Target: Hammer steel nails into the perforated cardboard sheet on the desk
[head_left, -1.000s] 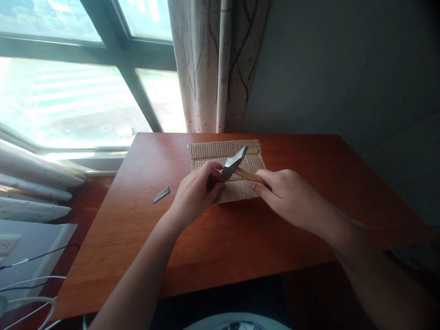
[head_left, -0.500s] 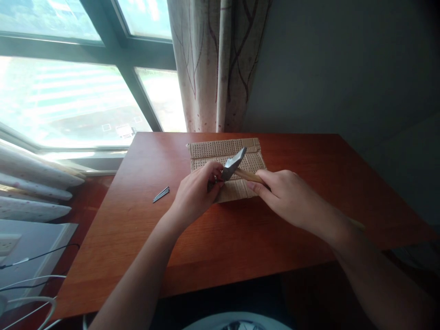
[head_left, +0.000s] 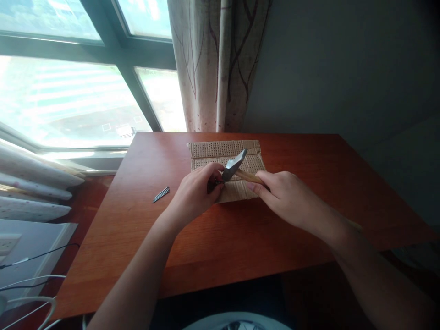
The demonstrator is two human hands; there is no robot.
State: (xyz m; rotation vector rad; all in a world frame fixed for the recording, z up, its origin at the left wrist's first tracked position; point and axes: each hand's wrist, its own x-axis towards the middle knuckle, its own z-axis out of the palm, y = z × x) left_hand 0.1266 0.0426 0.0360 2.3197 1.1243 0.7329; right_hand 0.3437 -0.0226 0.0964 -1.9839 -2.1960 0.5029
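Two bare hands are meeting over a piece of cardboard (head_left: 223, 149) that's lying near the middle of the counter (head_left: 223, 243), rows of small dark dots covering most of it. Taking the cardboard as the clock's center, the right hand (head_left: 286, 195) is sitting at about 4 o'clock, its grip closing firmly around the wooden handle of a hammer (head_left: 235, 165). The hammer's metal head is hanging tilted over the cardboard, one end pointing toward 1 o'clock and the other sitting right by the left fingertips. The left hand (head_left: 195, 191) is resting around 8 o'clock with its fingers curling in (can't tell whether that grip is pinching anything, it's too dark in there). A small bunch of nails (head_left: 161, 195) is lying on the counter between 8 and 9 o'clock. A curtain (head_left: 202, 68) is hanging at 12, and a bright window (head_left: 68, 87) is glowing at 10.
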